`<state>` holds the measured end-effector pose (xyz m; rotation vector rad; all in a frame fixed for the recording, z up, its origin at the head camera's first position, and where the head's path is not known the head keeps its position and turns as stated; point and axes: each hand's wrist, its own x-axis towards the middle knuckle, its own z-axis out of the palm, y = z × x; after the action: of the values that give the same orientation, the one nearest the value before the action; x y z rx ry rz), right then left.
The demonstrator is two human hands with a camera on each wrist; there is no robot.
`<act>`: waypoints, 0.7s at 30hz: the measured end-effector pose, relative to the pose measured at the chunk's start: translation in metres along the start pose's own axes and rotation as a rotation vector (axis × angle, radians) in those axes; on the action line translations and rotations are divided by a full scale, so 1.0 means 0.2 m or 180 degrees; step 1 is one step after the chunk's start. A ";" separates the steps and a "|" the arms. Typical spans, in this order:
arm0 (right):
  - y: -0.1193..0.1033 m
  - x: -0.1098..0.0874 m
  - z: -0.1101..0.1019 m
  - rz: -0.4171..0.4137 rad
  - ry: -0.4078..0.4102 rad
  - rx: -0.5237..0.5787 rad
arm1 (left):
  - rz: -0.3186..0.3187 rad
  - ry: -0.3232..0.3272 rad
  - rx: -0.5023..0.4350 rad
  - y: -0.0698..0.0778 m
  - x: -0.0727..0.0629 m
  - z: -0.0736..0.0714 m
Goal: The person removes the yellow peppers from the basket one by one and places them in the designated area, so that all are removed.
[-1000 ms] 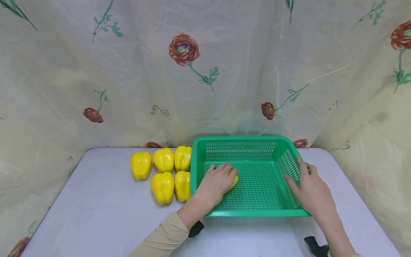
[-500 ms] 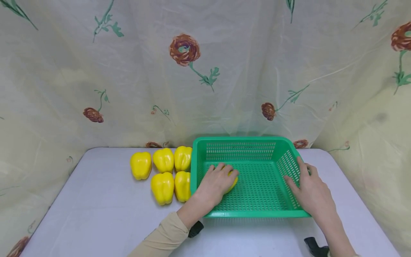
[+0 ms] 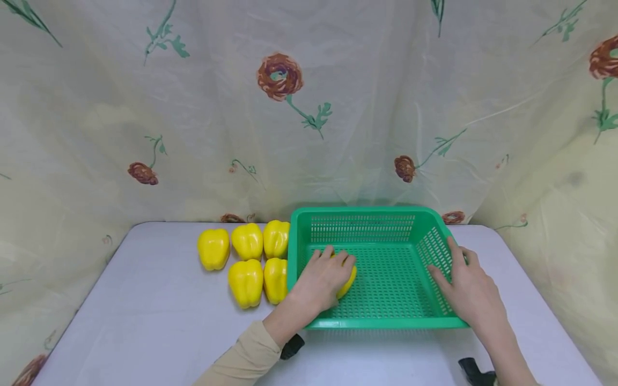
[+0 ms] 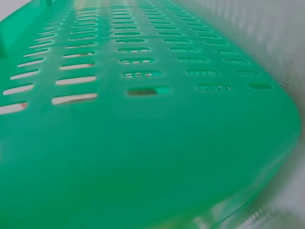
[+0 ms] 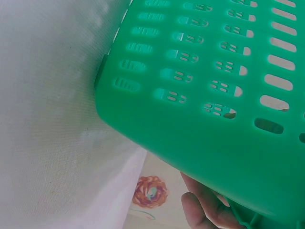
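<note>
A green plastic basket (image 3: 381, 323) with slotted walls stands on the table. Inside it, near the left wall, lies a yellow bell pepper (image 3: 347, 284), mostly covered by my left hand (image 3: 324, 276), whose fingers curl over it. At the basket's right side, my right hand (image 3: 470, 284) grips the rim, thumb on the inside and fingers on the outside. Fingers (image 5: 209, 205) of that hand show beneath the rim in the right wrist view. From the left wrist, only the slotted basket wall (image 4: 143, 152) shows up close; the hand and pepper are out of sight there.
Several more yellow bell peppers (image 3: 245, 284) sit in two rows left of the basket, the nearest ones against its wall. The white-covered table (image 3: 145, 332) ends at a flowered curtain (image 3: 347, 161) behind and on both sides.
My left hand has shifted slightly toward me and left, and more of the pepper under it shows. The right hand and the basket stay where they were.
</note>
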<state>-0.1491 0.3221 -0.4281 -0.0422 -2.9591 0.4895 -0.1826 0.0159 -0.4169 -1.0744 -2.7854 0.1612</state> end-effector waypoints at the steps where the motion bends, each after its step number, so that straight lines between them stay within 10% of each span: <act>1: 0.00 0.00 0.00 0.0003 -0.0006 0.0001 | 0.0012 0.0006 0.0011 0.00 0.00 0.00; 21: 0.00 0.00 0.00 0.0019 -0.0025 -0.0007 | -0.0088 0.0440 -0.0135 -0.04 -0.04 -0.10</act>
<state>-0.1491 0.3221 -0.4279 -0.0492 -2.9681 0.4886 -0.1782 0.0062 -0.3960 -1.0147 -2.6900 0.0238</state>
